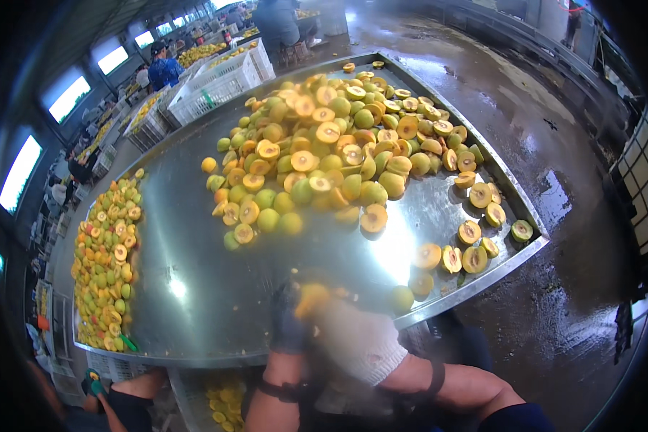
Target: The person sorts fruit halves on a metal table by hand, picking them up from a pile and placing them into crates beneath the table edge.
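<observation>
My left hand [286, 320], in a dark glove, is at the near edge of a large metal tray table [187, 288]. Beside it on the right, my right hand [360, 338] wears a white knitted glove. A blurred yellow piece of stone fruit [311, 299] is between the two hands, and my right hand's fingers appear closed on it. Blur hides the left fingers, and whether a tool is in them cannot be made out. Beyond the hands lies a big heap of yellow-green stone fruit [327, 133], many cut in half with stones showing.
Another fruit pile [108, 266] covers the tray's left end, with a green-handled tool [128, 343] beside it. A co-worker's gloved hand [93, 381] shows at lower left. Below the near edge, a crate [187, 399] holds fruit. White crates [216, 86] stand behind; wet floor [554, 273] lies right.
</observation>
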`<state>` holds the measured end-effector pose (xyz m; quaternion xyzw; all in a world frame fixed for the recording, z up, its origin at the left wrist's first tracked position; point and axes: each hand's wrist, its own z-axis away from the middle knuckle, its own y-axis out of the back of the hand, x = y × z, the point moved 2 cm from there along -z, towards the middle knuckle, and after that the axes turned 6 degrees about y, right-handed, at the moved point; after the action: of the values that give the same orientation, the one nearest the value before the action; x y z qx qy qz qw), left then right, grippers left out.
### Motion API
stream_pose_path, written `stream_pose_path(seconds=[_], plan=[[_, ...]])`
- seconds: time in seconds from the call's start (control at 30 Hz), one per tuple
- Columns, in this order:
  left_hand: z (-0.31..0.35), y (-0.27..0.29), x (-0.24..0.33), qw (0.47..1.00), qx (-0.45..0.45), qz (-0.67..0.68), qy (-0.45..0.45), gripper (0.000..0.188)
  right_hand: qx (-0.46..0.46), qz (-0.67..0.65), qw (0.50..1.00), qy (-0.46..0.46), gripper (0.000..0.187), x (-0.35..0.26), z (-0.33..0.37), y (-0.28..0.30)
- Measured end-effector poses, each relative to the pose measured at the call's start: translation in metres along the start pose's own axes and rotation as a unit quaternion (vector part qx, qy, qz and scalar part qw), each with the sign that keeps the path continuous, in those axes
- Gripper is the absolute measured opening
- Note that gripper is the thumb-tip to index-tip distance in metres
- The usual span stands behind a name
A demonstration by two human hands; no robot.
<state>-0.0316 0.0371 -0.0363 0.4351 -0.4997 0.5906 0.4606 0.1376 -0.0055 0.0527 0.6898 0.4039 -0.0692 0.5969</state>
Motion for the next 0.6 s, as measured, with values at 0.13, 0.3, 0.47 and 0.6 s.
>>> stream_pose_path(seconds=[0.13, 0.3, 0.47, 0.6], plan=[[0.006, -0.016, 0.016, 0.975, -0.025, 0.211, 0.064, 0.059, -0.014, 0.026, 1.000, -0.005, 0.027, 0.003, -0.007, 0.010], [0.002, -0.013, 0.023, 0.999, 0.015, -0.040, -0.001, 0.057, 0.010, -0.004, 1.000, -0.007, 0.026, 0.002, -0.005, 0.005], [0.014, -0.042, 0.046, 0.994, 0.042, 0.093, 0.048, 0.048, -0.046, -0.042, 0.998, -0.021, 0.025, 0.011, -0.003, -0.001], [0.005, -0.027, 0.030, 0.997, 0.062, 0.003, -0.041, 0.044, -0.027, -0.046, 0.999, -0.007, 0.023, 0.011, -0.006, -0.002]])
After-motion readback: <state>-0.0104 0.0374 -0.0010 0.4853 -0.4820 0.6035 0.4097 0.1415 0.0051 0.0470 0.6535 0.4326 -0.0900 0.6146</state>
